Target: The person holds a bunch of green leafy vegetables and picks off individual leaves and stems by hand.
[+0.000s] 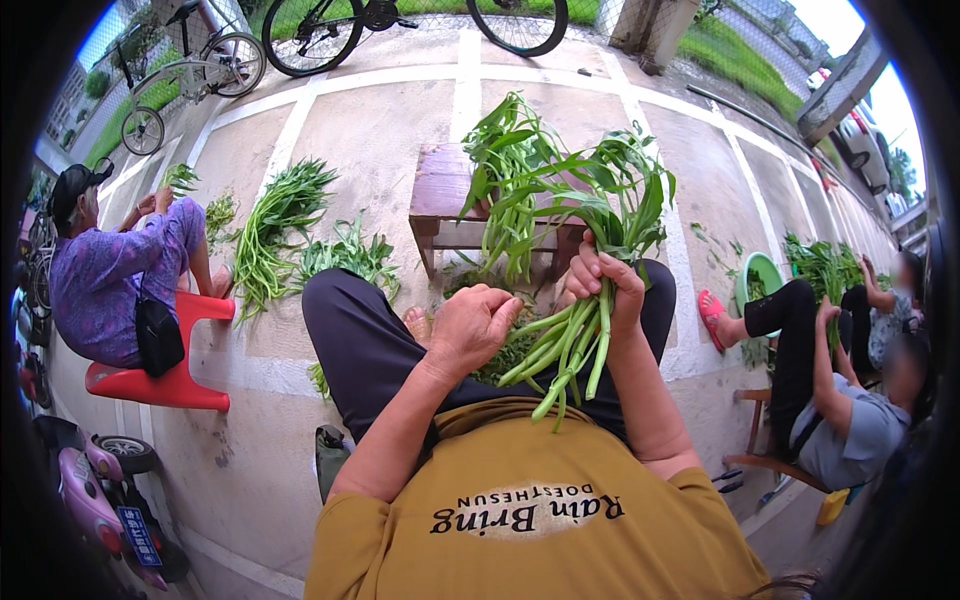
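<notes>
My right hand [609, 286] grips a bunch of long-stemmed leafy greens [581, 337], which look like water spinach. Their leaves rise above the fist and the stem ends fan out below it, towards my lap. My left hand [476, 322] is curled, thumb against forefinger, just left of the stem ends; I see nothing in it. Beyond my knees stands a low wooden stool [439, 180]. Another bunch of greens [510, 172] lies across it, its stems hanging over the near edge. Loose leaves and trimmings [510, 356] lie on the ground between my legs, partly hidden by my hands.
Left of the stool, a heap of greens [281, 225] and a smaller pile [349, 255] lie on the paving. A person [112, 262] sits on a red plastic stool [202, 352]. At right, two seated people handle greens near a green basin [754, 274]. Bicycles [315, 37] stand beyond.
</notes>
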Motion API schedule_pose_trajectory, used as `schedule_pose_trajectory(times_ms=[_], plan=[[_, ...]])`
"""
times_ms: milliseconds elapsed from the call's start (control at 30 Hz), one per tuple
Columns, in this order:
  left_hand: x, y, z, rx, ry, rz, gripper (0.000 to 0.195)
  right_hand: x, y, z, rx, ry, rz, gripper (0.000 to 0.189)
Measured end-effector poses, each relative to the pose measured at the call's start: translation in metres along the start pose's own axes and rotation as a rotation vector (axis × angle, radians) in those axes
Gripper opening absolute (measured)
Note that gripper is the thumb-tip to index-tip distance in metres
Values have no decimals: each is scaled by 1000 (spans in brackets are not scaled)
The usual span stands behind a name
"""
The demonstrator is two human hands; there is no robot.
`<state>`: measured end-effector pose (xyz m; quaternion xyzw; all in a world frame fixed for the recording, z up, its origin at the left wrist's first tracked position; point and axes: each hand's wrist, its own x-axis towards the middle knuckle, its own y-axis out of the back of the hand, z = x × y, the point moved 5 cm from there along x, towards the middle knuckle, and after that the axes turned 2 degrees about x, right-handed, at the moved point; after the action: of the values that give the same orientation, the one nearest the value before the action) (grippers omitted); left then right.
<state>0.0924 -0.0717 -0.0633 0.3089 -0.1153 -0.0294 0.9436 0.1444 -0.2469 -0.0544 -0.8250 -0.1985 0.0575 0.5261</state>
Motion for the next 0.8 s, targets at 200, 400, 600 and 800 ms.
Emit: schedule_pose_trajectory(times_ms=[200,400,600,800], plan=[[18,23,1,110,-79,361,26,2,-8,-6,6,15,-67,32],[54,4,-11,-189,37,172,36,1,-11,-4,8,12,-80,34],[57,-3,-11,-227,-9,242,13,1,-4,5,-11,-36,-47,37],[48,1,-16,-209,8,210,9,0,-3,7,-40,-43,0,32]])
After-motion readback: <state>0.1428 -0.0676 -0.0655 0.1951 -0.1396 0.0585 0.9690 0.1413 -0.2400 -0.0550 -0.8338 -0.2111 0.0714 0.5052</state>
